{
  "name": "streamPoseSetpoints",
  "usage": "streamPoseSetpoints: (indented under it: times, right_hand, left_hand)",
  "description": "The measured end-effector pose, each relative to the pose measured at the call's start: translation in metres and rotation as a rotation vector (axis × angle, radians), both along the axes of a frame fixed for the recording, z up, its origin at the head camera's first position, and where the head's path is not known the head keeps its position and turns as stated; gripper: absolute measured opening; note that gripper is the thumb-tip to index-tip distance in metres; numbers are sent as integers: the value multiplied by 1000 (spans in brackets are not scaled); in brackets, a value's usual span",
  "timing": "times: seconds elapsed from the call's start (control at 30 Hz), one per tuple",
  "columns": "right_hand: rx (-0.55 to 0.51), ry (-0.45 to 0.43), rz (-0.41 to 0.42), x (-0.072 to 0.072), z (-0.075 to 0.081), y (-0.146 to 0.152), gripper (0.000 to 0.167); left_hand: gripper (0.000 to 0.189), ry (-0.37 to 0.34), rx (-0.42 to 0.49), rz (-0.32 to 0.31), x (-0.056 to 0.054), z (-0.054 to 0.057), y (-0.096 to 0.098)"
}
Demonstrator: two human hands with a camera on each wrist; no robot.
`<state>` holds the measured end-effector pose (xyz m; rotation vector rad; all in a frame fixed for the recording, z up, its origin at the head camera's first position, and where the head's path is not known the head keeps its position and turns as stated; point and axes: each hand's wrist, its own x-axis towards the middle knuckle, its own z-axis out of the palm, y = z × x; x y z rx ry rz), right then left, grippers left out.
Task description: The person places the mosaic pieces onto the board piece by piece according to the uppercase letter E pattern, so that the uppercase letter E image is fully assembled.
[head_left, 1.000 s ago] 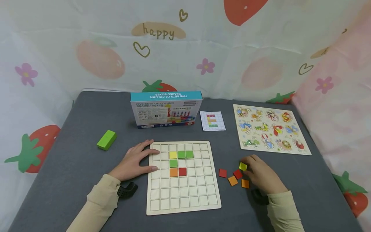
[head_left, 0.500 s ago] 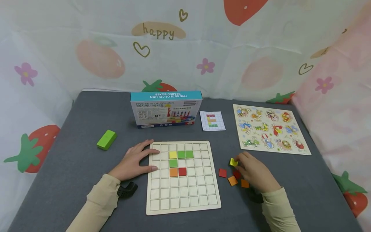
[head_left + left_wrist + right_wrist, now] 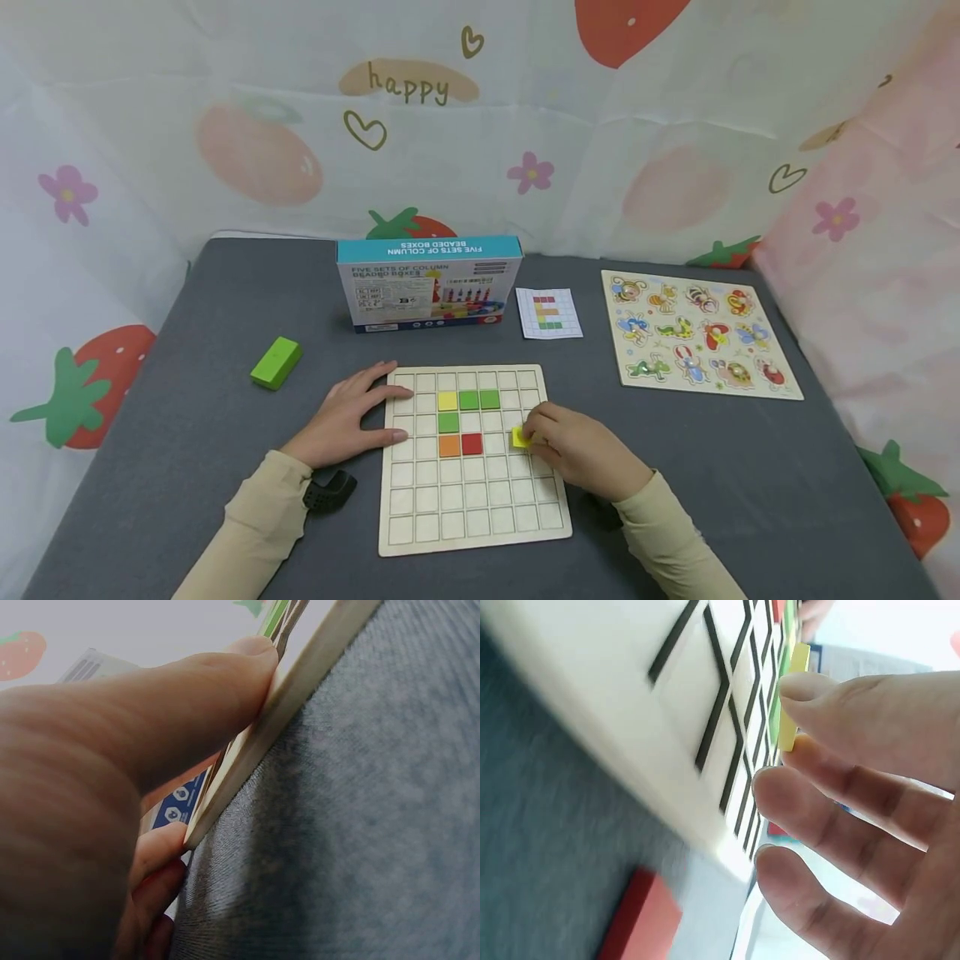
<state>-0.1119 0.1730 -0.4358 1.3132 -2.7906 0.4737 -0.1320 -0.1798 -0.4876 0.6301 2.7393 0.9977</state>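
1. we see the right hand with its thumb and a finger clamped on a yellow square tile; in the right wrist view the other fingers are held apart from it.
2. the pinched tile is over the grid board, inward of that board's right edge; we cannot tell whether it touches the wood.
3. we see the left hand with fingers spread apart, resting on the board's left edge near its far left corner; the left wrist view shows the thumb touching that edge.
4. on the board, toward its far edge, we find a yellow square with two green squares to its right, and a third green square just below it.
5. below that we see an orange square beside a red square.
6. the right wrist view shows us a red tile off the board, just beside its edge.
7. near the tabletop's far edge we see a beaded-boxes carton, with a pattern card just to its right.
8. an insect puzzle board lies toward the tabletop's far right corner, and a green block toward its left edge.
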Motion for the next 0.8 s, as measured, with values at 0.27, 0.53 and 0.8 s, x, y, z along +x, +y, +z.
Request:
streamPoseSetpoints:
  times: [0.27,0.53,0.8]
  right_hand:
    - [-8,3,51,-1,-8,-15,16]
    - [0,27,67,-3,-10,-23,16]
    - [52,-2,55,-4,-7,-31,15]
  left_hand:
    - [60,-11,-8,2,1,0,0]
    - [60,-14,-8,2,0,0,0]
    - [60,-15,-6,0,0,1,0]
